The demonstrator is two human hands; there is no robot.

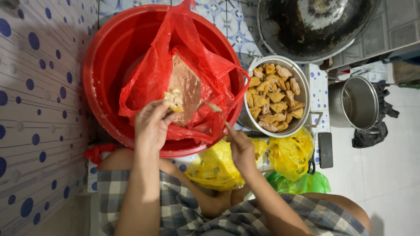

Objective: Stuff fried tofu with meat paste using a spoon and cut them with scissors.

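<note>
My left hand [151, 124] holds a yellow-brown fried puff [175, 100] over a red plastic bag [151, 72] that lies open inside a big red basin [105, 52]. Pinkish-brown paste [186, 85] fills the bag. In my right hand [240, 146] is a thin spoon [216, 111] whose tip reaches into the paste. Right of the basin, a metal pot [304, 89] is heaped with several fried puffs [273, 98].
Yellow plastic bags [218, 168] and a green bag [299, 183] lie by my knees. A dark phone [325, 150] rests beside them. A blackened wok [313, 24] sits at the top, an empty steel pot [358, 102] on the right floor. A dotted tile wall [39, 109] runs along the left.
</note>
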